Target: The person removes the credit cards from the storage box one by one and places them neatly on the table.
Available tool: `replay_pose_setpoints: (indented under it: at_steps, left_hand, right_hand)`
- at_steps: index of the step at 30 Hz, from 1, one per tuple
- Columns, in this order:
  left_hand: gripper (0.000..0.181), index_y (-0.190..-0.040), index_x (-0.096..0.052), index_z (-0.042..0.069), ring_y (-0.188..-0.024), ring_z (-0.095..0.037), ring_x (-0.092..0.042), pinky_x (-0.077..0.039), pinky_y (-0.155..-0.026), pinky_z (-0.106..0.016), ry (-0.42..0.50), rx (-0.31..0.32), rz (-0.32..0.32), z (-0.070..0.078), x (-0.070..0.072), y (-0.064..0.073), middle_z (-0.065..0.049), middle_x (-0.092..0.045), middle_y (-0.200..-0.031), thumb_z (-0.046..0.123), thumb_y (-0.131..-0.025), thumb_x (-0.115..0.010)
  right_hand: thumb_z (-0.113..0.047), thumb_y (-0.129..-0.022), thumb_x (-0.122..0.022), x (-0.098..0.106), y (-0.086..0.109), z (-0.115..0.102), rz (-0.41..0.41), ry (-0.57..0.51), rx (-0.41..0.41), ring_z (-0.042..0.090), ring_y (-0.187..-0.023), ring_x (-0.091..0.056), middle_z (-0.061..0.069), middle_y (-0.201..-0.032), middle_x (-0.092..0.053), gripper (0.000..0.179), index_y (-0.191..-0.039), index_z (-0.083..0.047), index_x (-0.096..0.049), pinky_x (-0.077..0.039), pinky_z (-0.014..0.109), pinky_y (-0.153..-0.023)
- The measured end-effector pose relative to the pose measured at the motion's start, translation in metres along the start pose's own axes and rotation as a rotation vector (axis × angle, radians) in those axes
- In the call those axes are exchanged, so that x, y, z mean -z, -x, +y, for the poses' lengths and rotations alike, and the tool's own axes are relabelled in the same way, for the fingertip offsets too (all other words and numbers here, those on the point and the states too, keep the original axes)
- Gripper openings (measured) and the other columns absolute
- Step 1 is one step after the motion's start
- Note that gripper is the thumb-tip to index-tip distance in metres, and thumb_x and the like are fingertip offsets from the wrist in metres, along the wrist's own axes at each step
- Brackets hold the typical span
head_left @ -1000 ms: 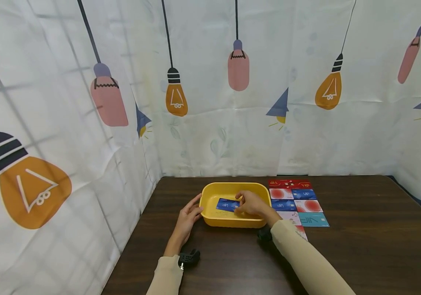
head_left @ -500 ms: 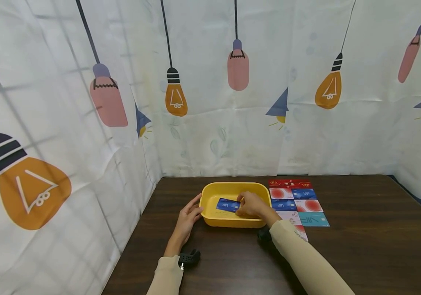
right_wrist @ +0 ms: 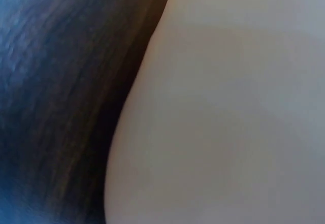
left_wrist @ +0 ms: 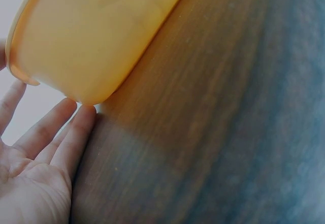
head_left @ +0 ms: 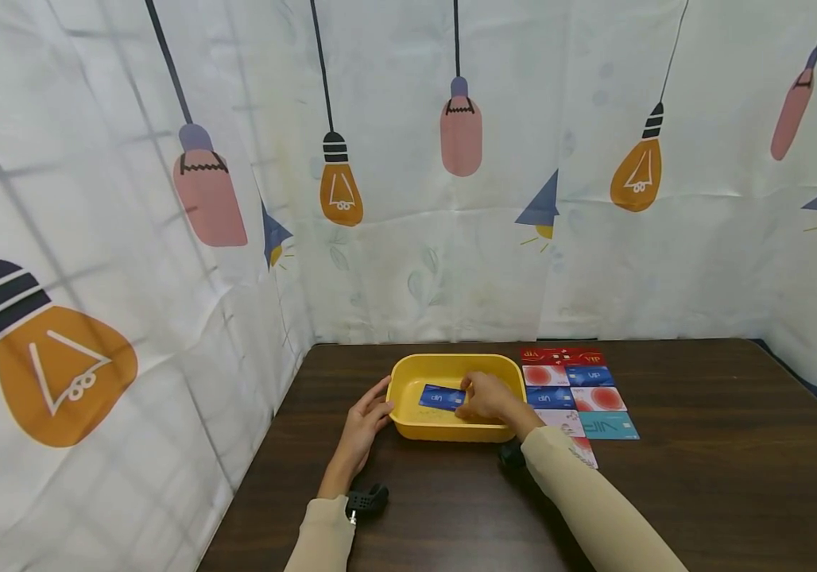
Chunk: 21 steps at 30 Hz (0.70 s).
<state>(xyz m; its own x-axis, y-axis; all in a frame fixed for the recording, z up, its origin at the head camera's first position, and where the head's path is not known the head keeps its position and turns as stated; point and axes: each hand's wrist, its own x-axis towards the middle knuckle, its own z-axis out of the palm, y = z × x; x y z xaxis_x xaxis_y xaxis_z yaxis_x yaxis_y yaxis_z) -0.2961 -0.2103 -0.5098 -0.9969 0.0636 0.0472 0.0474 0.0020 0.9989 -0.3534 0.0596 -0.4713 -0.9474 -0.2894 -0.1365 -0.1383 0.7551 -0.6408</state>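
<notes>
A yellow plastic basin (head_left: 451,431) stands on the table in the head view. My left hand (head_left: 365,411) is at its left end, and the left wrist view shows the fingers (left_wrist: 76,137) nearly straight, their tips against the basin's wall. Inside the basin is a blue VIP card (head_left: 439,396). My right hand (head_left: 487,396) reaches in over the front rim, thumb and fingers pinching the card's right end, which they partly cover. The right wrist view is mostly filled by a blurred patch of skin (right_wrist: 218,107), with no fingertips showing.
Right of the basin several cards lie in two columns, among them a red VIP card (head_left: 580,357), a blue card (head_left: 550,397) and a teal card (head_left: 609,426). The right forearm overlaps the nearest one. The dark wooden table (head_left: 723,445) backs onto a printed curtain (head_left: 408,270).
The blue card and the right hand shift only very slightly in the basin. The left hand and the basin stay in place.
</notes>
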Motion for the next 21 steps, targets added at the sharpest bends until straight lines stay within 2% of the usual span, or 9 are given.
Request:
replay_pose_setpoints:
  at_steps: [11, 21]
  left_hand:
    - [0.050, -0.153, -0.050, 0.026, -0.128, -0.031, -0.059, -0.051, -0.107, -0.040, -0.015, -0.009, 0.006, 0.0016, -0.0003, 0.0006, -0.019, -0.061, -0.141, 0.021, -0.104, -0.060]
    - [0.050, -0.152, -0.051, 0.026, -0.126, -0.029, -0.060, -0.052, -0.107, -0.038, -0.015, -0.001, 0.008, 0.0001, 0.0000, -0.0002, -0.018, -0.061, -0.140, 0.021, -0.103, -0.060]
  right_hand:
    - [-0.020, -0.077, -0.089, 0.0027, -0.0016, -0.0011, -0.016, 0.006, -0.027, 0.024, -0.091, -0.058, 0.008, -0.100, -0.064, 0.049, -0.115, -0.003, -0.064, -0.053, 0.043, -0.094]
    - [-0.023, -0.074, -0.092, 0.0018, -0.0012, -0.0002, -0.019, 0.025, -0.013, 0.022, -0.087, -0.058, 0.006, -0.094, -0.064, 0.052, -0.112, -0.003, -0.065, -0.055, 0.039, -0.091]
